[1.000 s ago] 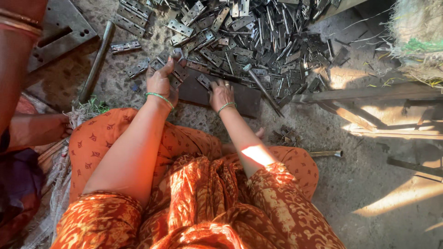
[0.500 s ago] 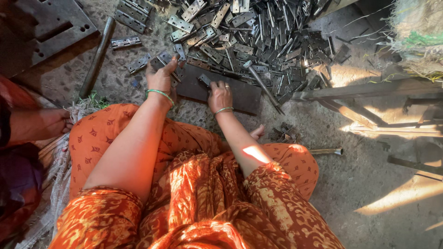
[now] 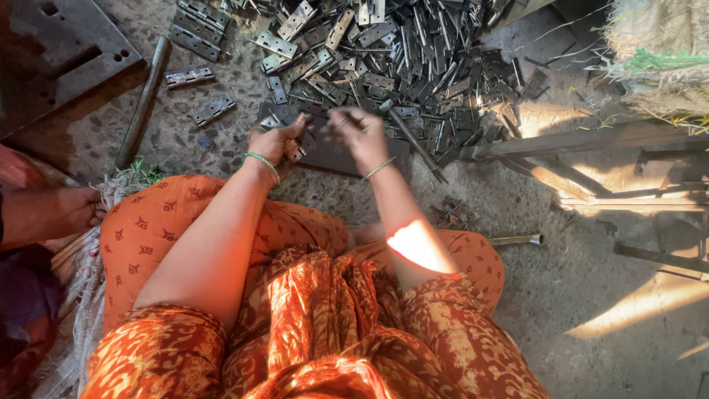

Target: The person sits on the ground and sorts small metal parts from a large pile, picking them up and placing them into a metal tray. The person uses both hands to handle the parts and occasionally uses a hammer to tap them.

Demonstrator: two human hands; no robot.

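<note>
Over at nine o'clock, another person's forearm [image 3: 52,214] rested by some cloth, not part of this. A long metal rod [image 3: 144,100] lay on the ground around ten o'clock, next to a heavy drilled plate [image 3: 59,52].

The left hand [image 3: 277,144] was curled around a small hinge piece [image 3: 284,118], pinning it on the dark flat block [image 3: 347,155] just in front of the knees. The right hand [image 3: 358,133] was blurry, fingers pinched on something thin, can't tell exactly what, maybe a pin.

Looked to me like the fitting-together step on one hinge. Next bit probably needs lining things up carefully.

The big hinge pile [image 3: 399,59] sat at twelve o'clock, with a loose pin [image 3: 515,239] on the ground at three.
</note>
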